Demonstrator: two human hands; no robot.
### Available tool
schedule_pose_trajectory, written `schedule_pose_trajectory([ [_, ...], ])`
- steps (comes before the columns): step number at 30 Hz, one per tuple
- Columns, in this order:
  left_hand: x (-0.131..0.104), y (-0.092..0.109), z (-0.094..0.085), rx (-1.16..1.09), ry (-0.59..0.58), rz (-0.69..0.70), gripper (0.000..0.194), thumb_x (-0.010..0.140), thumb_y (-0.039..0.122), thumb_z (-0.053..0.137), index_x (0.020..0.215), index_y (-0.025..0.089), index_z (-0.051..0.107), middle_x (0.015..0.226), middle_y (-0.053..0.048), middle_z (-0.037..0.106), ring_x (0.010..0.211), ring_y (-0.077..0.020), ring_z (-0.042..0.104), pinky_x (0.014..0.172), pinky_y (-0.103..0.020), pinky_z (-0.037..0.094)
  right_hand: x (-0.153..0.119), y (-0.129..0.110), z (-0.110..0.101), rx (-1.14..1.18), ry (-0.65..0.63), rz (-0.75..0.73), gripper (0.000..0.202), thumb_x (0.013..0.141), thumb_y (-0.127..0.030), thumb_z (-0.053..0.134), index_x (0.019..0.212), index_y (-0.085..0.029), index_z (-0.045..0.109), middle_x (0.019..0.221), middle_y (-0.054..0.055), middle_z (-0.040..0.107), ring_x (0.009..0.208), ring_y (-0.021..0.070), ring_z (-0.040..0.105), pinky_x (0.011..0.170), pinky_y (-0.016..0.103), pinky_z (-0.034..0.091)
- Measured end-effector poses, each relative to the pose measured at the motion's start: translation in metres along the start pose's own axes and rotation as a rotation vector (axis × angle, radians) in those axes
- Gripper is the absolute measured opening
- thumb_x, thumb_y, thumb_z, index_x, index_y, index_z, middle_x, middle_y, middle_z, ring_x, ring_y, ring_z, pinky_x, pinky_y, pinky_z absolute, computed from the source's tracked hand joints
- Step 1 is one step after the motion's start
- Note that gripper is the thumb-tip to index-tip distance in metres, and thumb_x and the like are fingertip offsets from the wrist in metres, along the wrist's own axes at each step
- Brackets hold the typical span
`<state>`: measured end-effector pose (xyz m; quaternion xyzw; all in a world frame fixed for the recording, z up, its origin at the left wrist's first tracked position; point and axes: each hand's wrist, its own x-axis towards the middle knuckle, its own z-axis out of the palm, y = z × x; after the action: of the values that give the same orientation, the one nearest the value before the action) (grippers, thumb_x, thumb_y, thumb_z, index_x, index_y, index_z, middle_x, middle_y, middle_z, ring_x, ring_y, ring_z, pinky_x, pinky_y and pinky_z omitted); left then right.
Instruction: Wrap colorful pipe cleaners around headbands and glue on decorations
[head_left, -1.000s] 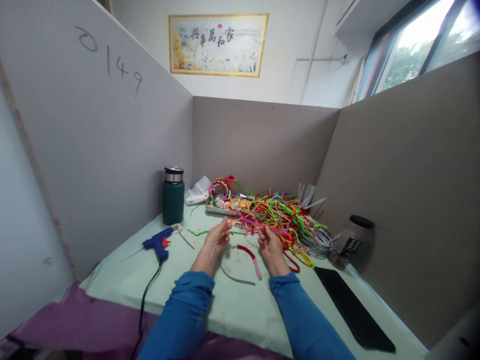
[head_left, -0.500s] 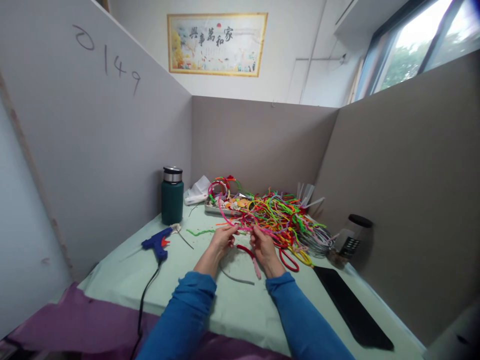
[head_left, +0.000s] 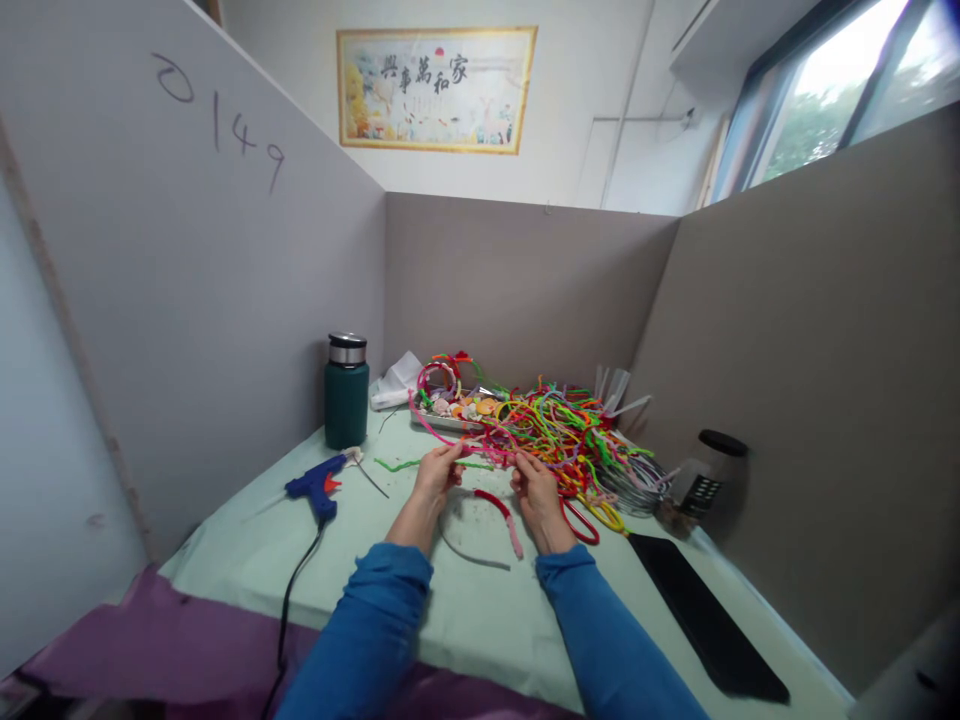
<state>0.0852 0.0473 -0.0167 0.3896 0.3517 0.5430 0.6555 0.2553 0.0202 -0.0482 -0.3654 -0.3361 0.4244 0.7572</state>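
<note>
A thin pink fuzzy stem (head_left: 435, 434) is pinched by the left hand (head_left: 435, 478) and right hand (head_left: 536, 492), in front of the shallow silver metal tray (head_left: 448, 424). Orange and white pieces (head_left: 486, 407) are contained in the tray.

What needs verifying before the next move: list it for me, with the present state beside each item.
1. Left hand gripping the pink strand: ok, fingers closed on it.
2. Right hand gripping it too: ok.
3. Pink strand free of the colourful pile: cannot tell; they overlap in view.
4. Pile untangled: not ok, strands cross in all directions.
5. Red-and-pink strip lying on the table: ok.
6. Blue glue gun away from both hands: ok; whether hot, cannot tell.
</note>
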Motion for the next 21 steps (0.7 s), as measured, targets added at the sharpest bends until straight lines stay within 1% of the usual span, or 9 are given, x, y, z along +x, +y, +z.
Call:
schedule_pose_trajectory([
  [4, 0.002, 0.000, -0.001, -0.049, 0.055, 0.016, 0.016, 0.075, 0.026, 0.069, 0.075, 0.013, 0.059, 0.061, 0.002, 0.061, 0.036, -0.0033, 0.040, 0.037, -0.018, 0.031, 0.001, 0.004, -0.002, -0.111, 0.012, -0.026, 0.034, 0.054, -0.040, 0.081, 0.074, -0.018, 0.064, 0.063, 0.000, 0.066, 0.040, 0.0070, 0.045, 0.036, 0.019, 0.030],
  [6, 0.002, -0.001, 0.000, -0.067, 0.066, 0.022, 0.016, 0.076, 0.026, 0.069, 0.076, 0.013, 0.058, 0.065, 0.001, 0.063, 0.037, -0.0029, 0.041, 0.037, -0.018, 0.032, 0.000, 0.005, -0.001, -0.183, 0.005, -0.049, 0.034, 0.056, -0.042, 0.080, 0.074, -0.017, 0.064, 0.062, 0.000, 0.067, 0.040, 0.0071, 0.045, 0.036, 0.019, 0.029],
  [8, 0.000, -0.004, 0.001, -0.047, 0.022, -0.010, 0.018, 0.076, 0.028, 0.070, 0.079, 0.012, 0.059, 0.073, -0.002, 0.067, 0.039, -0.0026, 0.043, 0.038, -0.017, 0.035, -0.002, 0.005, 0.001, -0.228, -0.009, -0.072, 0.034, 0.059, -0.044, 0.078, 0.073, -0.017, 0.064, 0.063, 0.001, 0.067, 0.040, 0.0073, 0.045, 0.037, 0.019, 0.029],
  [10, -0.002, -0.007, 0.003, 0.015, -0.057, -0.073, 0.022, 0.075, 0.029, 0.072, 0.081, 0.011, 0.062, 0.078, -0.005, 0.068, 0.040, -0.0031, 0.046, 0.039, -0.017, 0.037, -0.004, 0.005, 0.004, -0.257, -0.033, -0.097, 0.033, 0.061, -0.046, 0.076, 0.074, -0.017, 0.065, 0.064, 0.000, 0.067, 0.041, 0.0078, 0.045, 0.038, 0.020, 0.029],
  [13, -0.006, -0.011, 0.007, 0.114, -0.174, -0.149, 0.027, 0.072, 0.032, 0.075, 0.083, 0.009, 0.064, 0.077, -0.007, 0.068, 0.040, -0.0048, 0.048, 0.038, -0.019, 0.038, -0.007, 0.008, 0.009, -0.338, -0.110, -0.148, 0.031, 0.065, -0.046, 0.073, 0.075, -0.018, 0.068, 0.061, -0.001, 0.064, 0.042, 0.0093, 0.046, 0.042, 0.022, 0.033],
  [15, -0.007, -0.013, 0.009, 0.159, -0.210, -0.160, 0.028, 0.071, 0.034, 0.075, 0.081, 0.009, 0.064, 0.072, -0.006, 0.067, 0.038, -0.0056, 0.048, 0.036, -0.020, 0.038, -0.010, 0.011, 0.012, -0.420, -0.166, -0.207, 0.026, 0.069, -0.044, 0.071, 0.075, -0.018, 0.070, 0.059, -0.001, 0.062, 0.045, 0.0109, 0.047, 0.045, 0.024, 0.036],
  [16, -0.007, -0.014, 0.010, 0.179, -0.200, -0.157, 0.028, 0.072, 0.034, 0.074, 0.079, 0.009, 0.064, 0.069, -0.005, 0.066, 0.037, -0.0055, 0.047, 0.036, -0.020, 0.037, -0.011, 0.012, 0.013, -0.466, -0.190, -0.245, 0.024, 0.071, -0.042, 0.070, 0.075, -0.019, 0.070, 0.059, -0.001, 0.063, 0.047, 0.0122, 0.050, 0.048, 0.025, 0.039],
  [18, -0.006, -0.014, 0.010, 0.224, -0.142, -0.132, 0.028, 0.071, 0.034, 0.074, 0.072, 0.009, 0.063, 0.063, -0.003, 0.063, 0.035, -0.0047, 0.044, 0.035, -0.020, 0.035, -0.015, 0.014, 0.015, -0.563, -0.232, -0.329, 0.019, 0.075, -0.038, 0.067, 0.076, -0.020, 0.071, 0.065, 0.001, 0.066, 0.057, 0.0153, 0.056, 0.055, 0.027, 0.043],
  [21, -0.005, -0.015, 0.009, 0.313, -0.078, -0.065, 0.029, 0.071, 0.034, 0.073, 0.066, 0.009, 0.061, 0.058, -0.001, 0.061, 0.033, -0.0041, 0.041, 0.034, -0.020, 0.031, -0.018, 0.014, 0.015, -0.717, -0.248, -0.458, 0.016, 0.080, -0.033, 0.062, 0.080, -0.020, 0.071, 0.076, 0.004, 0.069, 0.066, 0.0174, 0.059, 0.062, 0.028, 0.044],
])
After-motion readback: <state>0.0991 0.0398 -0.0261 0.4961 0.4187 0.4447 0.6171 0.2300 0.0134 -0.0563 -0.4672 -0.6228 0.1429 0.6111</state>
